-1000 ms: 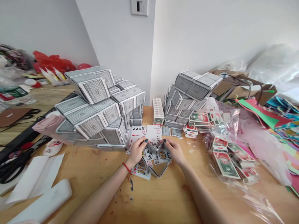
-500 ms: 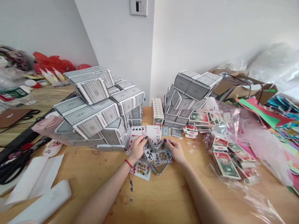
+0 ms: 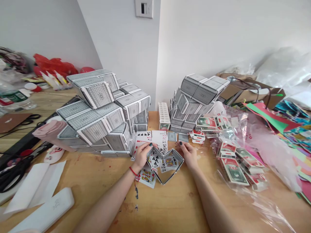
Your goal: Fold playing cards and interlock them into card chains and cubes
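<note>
A heart-shaped frame of folded playing cards (image 3: 173,174) stands on edge on the wooden table, its point toward me. My left hand (image 3: 141,157), a red string at its wrist, has its fingers closed on the frame's upper left lobe. My right hand (image 3: 189,156) is just off the frame's right lobe, fingers apart and nothing visible in them. Loose face-up cards (image 3: 169,162) lie inside the heart's outline, and a face card (image 3: 147,178) sticks out beneath its left side. More face-up cards (image 3: 155,137) lie behind it.
Stacks of card-built blocks rise at left (image 3: 97,113) and right (image 3: 191,103). Between them stands a column of card boxes (image 3: 164,116). Opened card boxes (image 3: 234,170) and clear plastic wrap (image 3: 257,197) lie at right. Black scissors (image 3: 17,171) and a white case (image 3: 46,210) lie left.
The heart's lobes have spread wider and its point has come slightly toward me. My right hand has moved right and let go of the frame; my left hand has shifted slightly left.
</note>
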A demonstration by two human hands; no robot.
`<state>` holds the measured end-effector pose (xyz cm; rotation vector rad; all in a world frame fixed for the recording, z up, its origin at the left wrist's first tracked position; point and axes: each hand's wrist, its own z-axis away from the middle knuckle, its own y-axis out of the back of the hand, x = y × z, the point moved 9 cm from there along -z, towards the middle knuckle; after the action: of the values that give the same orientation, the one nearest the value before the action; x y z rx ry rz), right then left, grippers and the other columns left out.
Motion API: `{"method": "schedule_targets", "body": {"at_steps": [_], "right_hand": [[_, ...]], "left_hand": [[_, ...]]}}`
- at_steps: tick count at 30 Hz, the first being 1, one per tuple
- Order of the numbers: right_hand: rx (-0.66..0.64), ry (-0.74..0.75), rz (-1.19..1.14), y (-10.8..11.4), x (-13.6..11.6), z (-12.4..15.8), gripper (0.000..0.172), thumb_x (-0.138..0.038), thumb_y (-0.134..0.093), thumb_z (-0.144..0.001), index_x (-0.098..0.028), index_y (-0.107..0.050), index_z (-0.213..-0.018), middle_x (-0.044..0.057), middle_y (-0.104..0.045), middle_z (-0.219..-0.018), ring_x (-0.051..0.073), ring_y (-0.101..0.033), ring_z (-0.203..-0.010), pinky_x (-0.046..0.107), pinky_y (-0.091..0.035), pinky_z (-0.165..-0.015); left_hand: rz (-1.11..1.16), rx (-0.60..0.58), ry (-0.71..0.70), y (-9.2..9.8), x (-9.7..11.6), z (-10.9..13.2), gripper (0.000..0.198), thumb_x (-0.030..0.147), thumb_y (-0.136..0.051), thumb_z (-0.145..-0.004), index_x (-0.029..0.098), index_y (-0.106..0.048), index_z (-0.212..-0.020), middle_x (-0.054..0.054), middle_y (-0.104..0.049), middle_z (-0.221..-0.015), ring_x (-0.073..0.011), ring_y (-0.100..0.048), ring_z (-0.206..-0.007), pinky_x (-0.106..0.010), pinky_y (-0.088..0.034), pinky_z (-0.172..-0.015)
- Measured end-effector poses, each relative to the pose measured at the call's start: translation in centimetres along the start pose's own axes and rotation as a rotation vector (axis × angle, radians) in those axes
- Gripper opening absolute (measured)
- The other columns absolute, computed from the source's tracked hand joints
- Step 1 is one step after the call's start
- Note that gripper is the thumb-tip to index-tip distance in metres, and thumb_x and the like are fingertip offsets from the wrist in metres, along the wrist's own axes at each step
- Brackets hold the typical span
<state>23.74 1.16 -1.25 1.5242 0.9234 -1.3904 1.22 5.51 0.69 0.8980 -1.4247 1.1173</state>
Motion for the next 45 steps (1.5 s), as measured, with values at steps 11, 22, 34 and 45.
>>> {"method": "schedule_targets", "body": {"at_steps": [11,22,34,45], "right_hand": [[-0.58,0.263,0.721,-3.5,-2.9,3.7,0.042,-0.027,-0.067,-0.063,-0.025,-0.061,-0.104,0.008,-0.055,-0.108,0.024,-0.047,-0.097,0.037,-0.038,-0.085],[-0.343,0.163,0.591,-1.5,-2.0,1.7,0.016,-0.034,-0.058,-0.071,-0.019,-0.053,-0.071,0.004,-0.056,-0.074,0.019,-0.051,-0.07,0.032,-0.041,-0.066],[0.024,-0.147,0.022,2.5,2.2,-0.3,0.038,-0.054,-0.057,-0.069,-0.019,-0.054,-0.084,-0.003,-0.056,-0.052,0.014,-0.049,-0.038,0.026,-0.038,-0.038],[-0.051,0.193,0.373,1.1,-1.0,-0.1,0.036,-0.049,-0.055,-0.075,-0.017,-0.069,-0.063,0.006,-0.058,-0.069,0.019,-0.054,-0.071,0.029,-0.041,-0.065]], "left_hand": [[0.035,0.042,-0.056,0.9,1.1,0.0,0.033,0.038,-0.045,-0.079,0.014,-0.066,-0.071,-0.008,-0.067,-0.078,-0.0183,-0.059,-0.07,-0.028,-0.045,-0.067],[0.026,0.035,-0.06,0.8,1.2,0.2,0.033,0.037,-0.044,-0.08,0.014,-0.066,-0.072,-0.008,-0.067,-0.077,-0.0197,-0.059,-0.072,-0.029,-0.045,-0.067],[0.077,-0.297,0.088,-2.5,-0.5,0.6,0.031,0.034,-0.047,-0.079,0.012,-0.066,-0.088,-0.009,-0.068,-0.087,-0.0211,-0.061,-0.079,-0.031,-0.046,-0.073],[-0.015,-0.215,0.066,-2.2,-0.6,-0.7,0.02,0.03,-0.053,-0.077,0.013,-0.064,-0.08,-0.007,-0.068,-0.087,-0.0192,-0.063,-0.084,-0.034,-0.048,-0.082]]}}
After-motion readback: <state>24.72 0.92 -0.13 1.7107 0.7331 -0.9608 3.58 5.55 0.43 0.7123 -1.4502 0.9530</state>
